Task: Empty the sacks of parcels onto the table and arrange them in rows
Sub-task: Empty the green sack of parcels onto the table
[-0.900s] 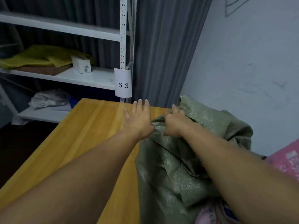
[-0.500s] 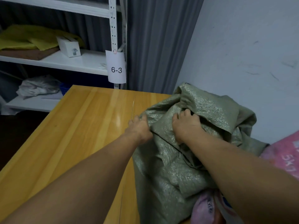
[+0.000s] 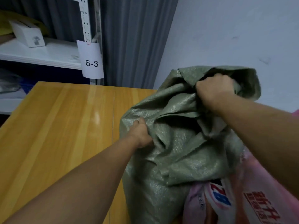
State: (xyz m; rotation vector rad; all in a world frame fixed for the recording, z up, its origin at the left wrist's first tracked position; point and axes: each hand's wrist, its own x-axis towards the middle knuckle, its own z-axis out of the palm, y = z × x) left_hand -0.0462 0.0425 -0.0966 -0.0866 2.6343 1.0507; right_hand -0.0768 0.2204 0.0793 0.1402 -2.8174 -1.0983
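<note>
While my left hand (image 3: 140, 135) is closed in a fist on a fold of the green woven sack (image 3: 178, 151), low on its left side, my right hand (image 3: 213, 89) is clenched tight round a gathered handful of the same cloth higher up, at the sack's raised top. The sack stands crumpled and slack along the right edge of the wooden table (image 3: 64, 118), reaching toward its far right corner. At the near right, pink parcels (image 3: 258, 199) with printed lettering show from under the sack's lower folds; I cannot tell whether they are inside it or just beside it. Beyond the table's far edge a white shelf (image 3: 48, 54) carries a small white box (image 3: 27, 34), and a paper label (image 3: 91, 62) reading 6-3 hangs on the shelf upright, next to a grey curtain (image 3: 134, 38)
</note>
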